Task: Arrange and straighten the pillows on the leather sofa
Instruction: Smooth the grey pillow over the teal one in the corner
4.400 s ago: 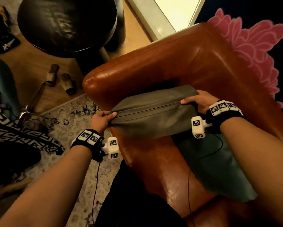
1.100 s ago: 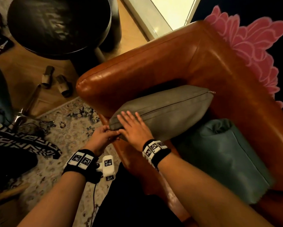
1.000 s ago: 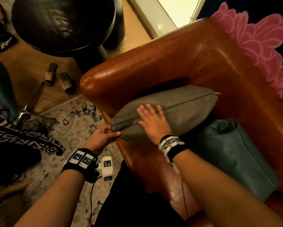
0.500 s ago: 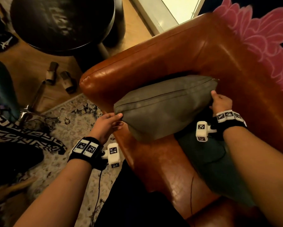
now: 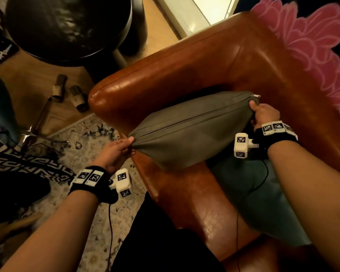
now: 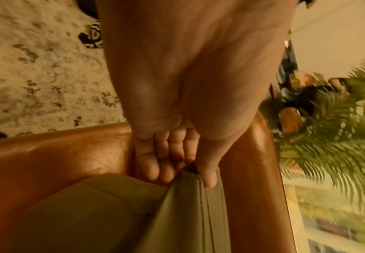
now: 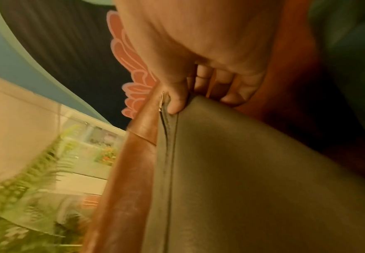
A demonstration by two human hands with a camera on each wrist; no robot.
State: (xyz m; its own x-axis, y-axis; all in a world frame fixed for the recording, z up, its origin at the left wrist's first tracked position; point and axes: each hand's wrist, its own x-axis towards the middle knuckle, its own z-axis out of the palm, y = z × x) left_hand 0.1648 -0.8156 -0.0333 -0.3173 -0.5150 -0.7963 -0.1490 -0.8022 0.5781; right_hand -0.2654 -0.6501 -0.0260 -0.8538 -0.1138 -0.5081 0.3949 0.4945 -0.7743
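Off its flat press on the grey pillow [image 5: 188, 130], right hand [image 5: 264, 114] now pinches the zipper corner, left hand [image 5: 116, 152] clamped on the opposite corner, long axis stretched between them.

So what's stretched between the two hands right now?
The grey pillow: the left hand pinches one corner, the right hand grips the zipper-end corner. The head view shows it spanning the gap.

Warm, dim room w/ yellowish light. Round black table [image 5: 67, 28] sits at 11 o'clock on a wood floor [image 5: 37, 75]. Pale speckled rug [image 5: 90, 138] at 9, a black-and-white patterned fabric [image 5: 18, 160] lying on it. Bright window [image 5: 214, 8] at 12. Pink flower-shaped decor [image 5: 312, 42] at 2 on a dark bg. Green palm fronds [image 6: 333, 137] in the left wrist view.
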